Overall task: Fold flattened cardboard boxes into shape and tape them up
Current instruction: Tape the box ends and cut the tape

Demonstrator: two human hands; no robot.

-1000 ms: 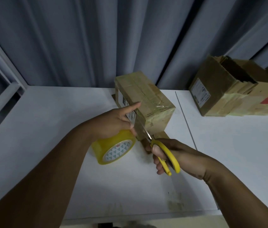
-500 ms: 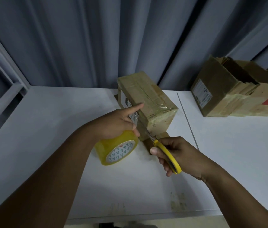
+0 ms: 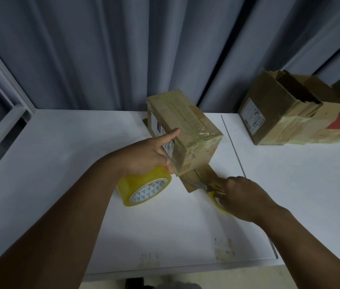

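Box: one, taped shut, sat mid-frame on the table [image 3: 60, 163], long side running away towards the curtain [image 3: 123, 49]. Clear tape shone across its top and down the near end.
Box point: box [image 3: 188, 130].
Flat card: one piece, lay under the box, its near end poking out towards the bottom right [image 3: 202, 174].
Left hand: one, and busy! The left hand [image 3: 148, 155] came in from the lower left, index finger stretched straight along the box's left side by the white label, thumb curled down at the box's near corner.
Roll: one, yellow, with a white triangle-print core. The roll [image 3: 144, 190] was gripped under that left palm, tilted, just left of the box. The other fingers were hidden behind it.
Right hand: one, low at the table right of the card. The right hand [image 3: 242, 197] showed its back, fingers curled tight round the handles.
Scissors: one pair, yellow-handled [image 3: 215, 191], blades aimed left at the card's edge. Whether the blades were parted, I could not tell.
Stack: upper right, well apart, one open labelled carton in front [image 3: 269, 113] with more cartons behind. Their number was not clear.
Seam: one thin dark line [image 3: 232, 147] ran down the table between box and stack.
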